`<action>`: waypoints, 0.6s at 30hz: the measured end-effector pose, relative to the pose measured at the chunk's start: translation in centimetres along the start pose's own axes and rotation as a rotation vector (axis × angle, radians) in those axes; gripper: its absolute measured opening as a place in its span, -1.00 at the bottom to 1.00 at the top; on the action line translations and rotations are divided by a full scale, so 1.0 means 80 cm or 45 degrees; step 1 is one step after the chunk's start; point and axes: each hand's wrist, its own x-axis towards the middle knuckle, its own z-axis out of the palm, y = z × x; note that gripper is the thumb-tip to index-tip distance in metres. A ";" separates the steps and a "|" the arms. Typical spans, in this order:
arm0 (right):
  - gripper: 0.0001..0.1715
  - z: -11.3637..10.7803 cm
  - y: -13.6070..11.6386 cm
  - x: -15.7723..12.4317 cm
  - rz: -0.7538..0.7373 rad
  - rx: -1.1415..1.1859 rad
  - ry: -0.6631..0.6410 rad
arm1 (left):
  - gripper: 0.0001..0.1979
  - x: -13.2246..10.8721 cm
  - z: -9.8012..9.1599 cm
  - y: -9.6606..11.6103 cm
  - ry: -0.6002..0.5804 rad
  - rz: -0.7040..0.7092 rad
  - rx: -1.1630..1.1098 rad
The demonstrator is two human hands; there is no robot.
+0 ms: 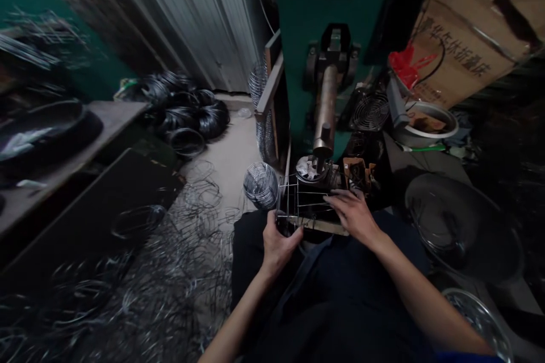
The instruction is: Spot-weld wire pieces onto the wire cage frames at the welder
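Note:
A rectangular metal wire frame (pixel 298 194) lies in front of my lap, below the steel arm (pixel 325 108) of a green machine (pixel 293 57). My left hand (pixel 279 243) grips its near left corner, thumb and fingers bent round the wires. Across the frame's right side, my right hand (pixel 352 212) has its fingers curled against the long wires. The fingertips are partly hidden, but they appear to pinch the wire. Just behind the frame is a round machine base (pixel 309 169) with white material on it.
Left of the frame stands a bundle of wire rings (pixel 260 186). Loose wire rings (pixel 179 261) litter the floor at left, with black wire coils (pixel 187 108) behind. A large dark round pan (pixel 464 227) and a white bowl (pixel 430 125) sit at right.

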 end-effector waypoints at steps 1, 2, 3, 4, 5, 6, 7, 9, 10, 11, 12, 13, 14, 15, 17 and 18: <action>-0.64 0.000 -0.001 0.005 -0.015 -0.005 0.024 | -0.54 0.004 0.001 -0.001 0.005 -0.008 -0.002; -0.66 -0.001 -0.001 0.011 -0.027 0.003 0.052 | -0.53 0.008 0.001 -0.002 0.008 -0.017 -0.008; -0.68 -0.002 -0.002 0.016 -0.036 0.021 0.084 | -0.53 0.012 0.002 -0.003 0.009 -0.026 -0.018; -0.70 -0.004 -0.002 0.022 -0.045 0.046 0.114 | -0.52 0.015 0.002 -0.002 0.011 -0.033 -0.028; -0.71 -0.005 -0.002 0.028 -0.050 0.073 0.146 | -0.51 0.018 0.003 -0.002 0.016 -0.036 -0.037; -0.73 -0.006 -0.002 0.034 -0.054 0.097 0.174 | -0.51 0.022 0.003 -0.001 0.025 -0.035 -0.044; -0.74 -0.006 -0.002 0.039 -0.057 0.110 0.196 | -0.51 0.025 0.003 0.001 0.035 -0.031 -0.051; -0.75 -0.006 -0.002 0.047 -0.059 0.110 0.226 | -0.50 0.031 0.003 0.004 0.053 -0.026 -0.057; -0.75 -0.006 -0.002 0.050 -0.055 0.101 0.237 | -0.50 0.033 0.003 0.005 0.063 -0.025 -0.053; -0.76 -0.006 -0.001 0.052 -0.048 0.092 0.244 | -0.50 0.036 0.003 0.006 0.073 -0.023 -0.045; -0.76 -0.005 -0.001 0.054 -0.044 0.090 0.246 | -0.50 0.037 0.003 0.006 0.083 -0.022 -0.037; -0.76 -0.005 -0.001 0.056 -0.040 0.097 0.249 | -0.49 0.039 0.004 0.007 0.092 -0.021 -0.031; -0.75 -0.005 0.000 0.057 -0.041 0.108 0.250 | -0.48 0.040 0.005 0.007 0.100 -0.022 -0.028; -0.75 -0.005 0.000 0.059 -0.043 0.117 0.251 | -0.48 0.041 0.005 0.007 0.107 -0.022 -0.028; -0.74 -0.006 0.000 0.062 -0.049 0.118 0.257 | -0.49 0.042 0.007 0.007 0.136 -0.015 -0.027; -0.73 -0.007 -0.001 0.064 -0.051 0.113 0.259 | -0.50 0.042 0.008 0.006 0.153 -0.008 -0.022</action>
